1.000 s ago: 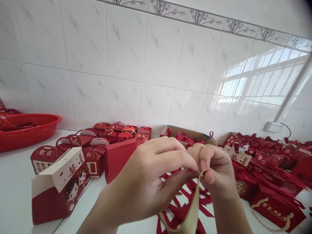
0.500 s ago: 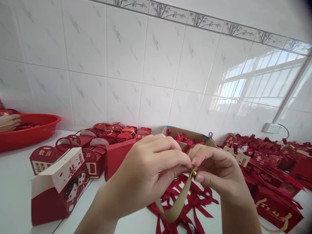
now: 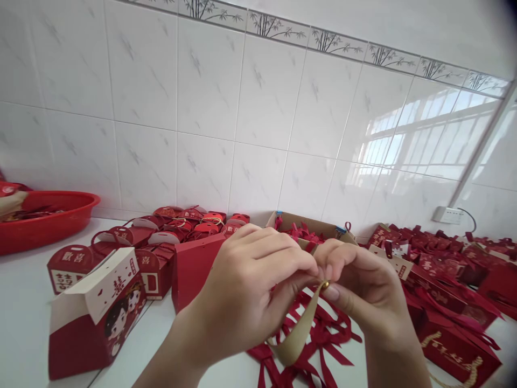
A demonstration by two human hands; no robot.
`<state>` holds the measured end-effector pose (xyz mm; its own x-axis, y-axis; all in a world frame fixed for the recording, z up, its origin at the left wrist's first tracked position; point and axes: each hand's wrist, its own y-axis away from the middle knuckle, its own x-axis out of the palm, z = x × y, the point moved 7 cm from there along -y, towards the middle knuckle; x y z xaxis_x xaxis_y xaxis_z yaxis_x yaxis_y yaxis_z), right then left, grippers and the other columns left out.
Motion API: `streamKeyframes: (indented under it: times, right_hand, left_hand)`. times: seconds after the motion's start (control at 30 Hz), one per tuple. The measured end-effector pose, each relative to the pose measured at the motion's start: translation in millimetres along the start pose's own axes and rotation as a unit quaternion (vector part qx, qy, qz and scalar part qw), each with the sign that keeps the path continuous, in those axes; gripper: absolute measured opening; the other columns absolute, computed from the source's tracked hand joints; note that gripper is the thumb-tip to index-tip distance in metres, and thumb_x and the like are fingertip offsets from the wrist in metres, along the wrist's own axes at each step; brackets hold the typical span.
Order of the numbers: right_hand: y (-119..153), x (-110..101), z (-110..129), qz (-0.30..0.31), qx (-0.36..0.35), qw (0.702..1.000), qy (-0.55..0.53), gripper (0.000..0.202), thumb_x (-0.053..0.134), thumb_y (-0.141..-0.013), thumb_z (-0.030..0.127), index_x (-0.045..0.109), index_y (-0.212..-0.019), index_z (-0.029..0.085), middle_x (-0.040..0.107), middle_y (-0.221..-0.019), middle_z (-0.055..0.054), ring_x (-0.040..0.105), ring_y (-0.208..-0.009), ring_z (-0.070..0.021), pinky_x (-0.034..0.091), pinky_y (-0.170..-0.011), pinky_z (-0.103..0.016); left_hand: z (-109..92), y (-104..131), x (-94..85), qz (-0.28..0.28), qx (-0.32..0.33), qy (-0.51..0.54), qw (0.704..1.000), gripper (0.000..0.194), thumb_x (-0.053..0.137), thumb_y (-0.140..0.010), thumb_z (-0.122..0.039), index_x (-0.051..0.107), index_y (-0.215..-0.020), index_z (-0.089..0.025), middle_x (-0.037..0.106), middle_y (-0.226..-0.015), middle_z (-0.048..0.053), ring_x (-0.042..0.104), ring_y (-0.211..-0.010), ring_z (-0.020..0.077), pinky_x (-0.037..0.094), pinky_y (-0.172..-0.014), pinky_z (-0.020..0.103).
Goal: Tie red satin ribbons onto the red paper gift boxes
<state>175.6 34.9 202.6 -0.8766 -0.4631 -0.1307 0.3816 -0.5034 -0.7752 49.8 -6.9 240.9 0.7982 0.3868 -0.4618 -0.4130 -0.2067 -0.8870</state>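
Observation:
My left hand [image 3: 262, 275] and my right hand [image 3: 361, 280] meet at the centre, both with fingers pinched together. Between them they grip the upper end of a gold-beige ribbon [image 3: 299, 337], which hangs down in a loop. A small shiny gold bead [image 3: 325, 285] sits at the pinch, against my right thumb. What my fingertips cover at the ribbon's end is hidden. Below the hands, a heap of dark red ribbons [image 3: 323, 328] lies on the white table. Left of my left hand stands a plain red box [image 3: 194, 269].
A red and cream box with cartoon figures [image 3: 97, 318] stands at front left. Behind it sit several red gift boxes [image 3: 75, 261]. At far left another person's hand [image 3: 12, 203] reaches into a red basin [image 3: 60, 223]. A cardboard box [image 3: 299, 218] and rows of red boxes [image 3: 460, 339] stand at right.
My hands stay pinched at the ribbon's end, with only a slight shift. The gold bead is now more covered by my right thumb. The other person's hand has moved left in the basin.

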Motion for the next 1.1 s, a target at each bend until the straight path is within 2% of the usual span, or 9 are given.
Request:
streamKeyframes:
  times: [0.5,0.6,0.7,0.77,0.83,0.9,0.97,1.03,1.1]
  right_hand:
    - [-1,-3,-1,-0.043,-0.026,0.999,-0.011,0.019,0.067,-0.076,0.005,0.068,-0.084,0.022,0.06,-0.081,-0.003,0.056,-0.074,-0.0132,0.047,-0.062,-0.025]
    - [-3,-2,-3,-0.028,-0.017,0.999,-0.036,0.021,0.067,-0.075,0.004,0.069,-0.084,0.022,0.06,-0.081,-0.002,0.056,-0.073,-0.0121,0.047,-0.062,-0.025]
    - [-4,0,-7,0.01,0.009,0.997,-0.071,0.021,0.068,-0.073,0.003,0.07,-0.083,0.022,0.061,-0.079,-0.002,0.057,-0.072,-0.0117,0.049,-0.062,-0.024]
    - [-5,-1,-10,0.023,0.023,0.997,-0.075,0.02,0.068,-0.073,0.004,0.069,-0.083,0.022,0.061,-0.078,-0.002,0.057,-0.071,-0.0114,0.049,-0.061,-0.024]
    - [-5,-4,-11,0.022,0.027,0.997,-0.066,0.018,0.069,-0.074,0.006,0.068,-0.084,0.021,0.059,-0.078,-0.002,0.055,-0.069,-0.0109,0.049,-0.058,-0.023]
    - [-5,-9,-11,0.016,0.025,0.998,-0.053,0.015,0.069,-0.074,0.008,0.067,-0.083,0.02,0.058,-0.077,-0.002,0.053,-0.068,-0.0109,0.048,-0.057,-0.023]
    - [-4,-12,-9,0.012,0.022,0.999,-0.04,0.014,0.069,-0.074,0.008,0.066,-0.081,0.02,0.057,-0.076,-0.002,0.052,-0.067,-0.0111,0.047,-0.056,-0.024]
    - [-3,-13,-8,0.011,0.02,0.999,-0.031,0.014,0.068,-0.075,0.008,0.066,-0.081,0.02,0.057,-0.076,-0.002,0.051,-0.067,-0.0113,0.046,-0.056,-0.025]
    - [-2,-13,-8,0.016,0.023,0.999,-0.024,0.014,0.067,-0.076,0.008,0.066,-0.082,0.02,0.057,-0.076,-0.003,0.051,-0.067,-0.0117,0.046,-0.056,-0.025]
  left_hand:
    - [4,0,1.2,0.0,-0.031,-0.013,0.999,0.01,0.056,-0.081,-0.013,0.059,-0.074,-0.02,0.066,-0.068,-0.004,0.055,-0.06,0.01,0.039,-0.066,0.027]
    - [4,-1,0.8,-0.002,-0.023,0.001,1.0,0.009,0.059,-0.081,-0.014,0.059,-0.075,-0.02,0.065,-0.068,-0.004,0.055,-0.061,0.0099,0.041,-0.067,0.027]
    - [7,1,-1.2,0.036,-0.014,0.027,0.999,0.005,0.061,-0.081,-0.017,0.061,-0.078,-0.021,0.066,-0.072,-0.003,0.059,-0.068,0.0113,0.044,-0.071,0.026]
    - [25,6,-7.1,0.069,-0.065,0.0,0.996,0.005,0.064,-0.081,-0.025,0.063,-0.085,-0.024,0.068,-0.082,-0.001,0.062,-0.078,0.0146,0.046,-0.076,0.028]
    - [60,18,-21.4,0.079,-0.18,-0.078,0.977,0.023,0.066,-0.077,-0.038,0.062,-0.096,-0.027,0.068,-0.097,0.002,0.062,-0.09,0.0205,0.048,-0.077,0.031]
    - [105,40,-39.9,0.094,-0.327,-0.168,0.925,0.039,0.065,-0.073,-0.05,0.06,-0.107,-0.03,0.066,-0.111,0.005,0.062,-0.097,0.0272,0.049,-0.072,0.034]
    - [148,68,-53.4,0.137,-0.455,-0.207,0.855,0.058,0.068,-0.065,-0.056,0.058,-0.114,-0.028,0.062,-0.119,0.01,0.06,-0.103,0.034,0.05,-0.07,0.037]
    - [182,95,-60.2,0.184,-0.543,-0.205,0.793,0.075,0.073,-0.056,-0.055,0.054,-0.12,-0.022,0.059,-0.124,0.016,0.06,-0.104,0.0375,0.05,-0.069,0.038]
    - [207,117,-63.1,0.202,-0.595,-0.183,0.756,0.083,0.074,-0.054,-0.05,0.047,-0.126,-0.018,0.059,-0.123,0.019,0.061,-0.103,0.0361,0.05,-0.068,0.036]
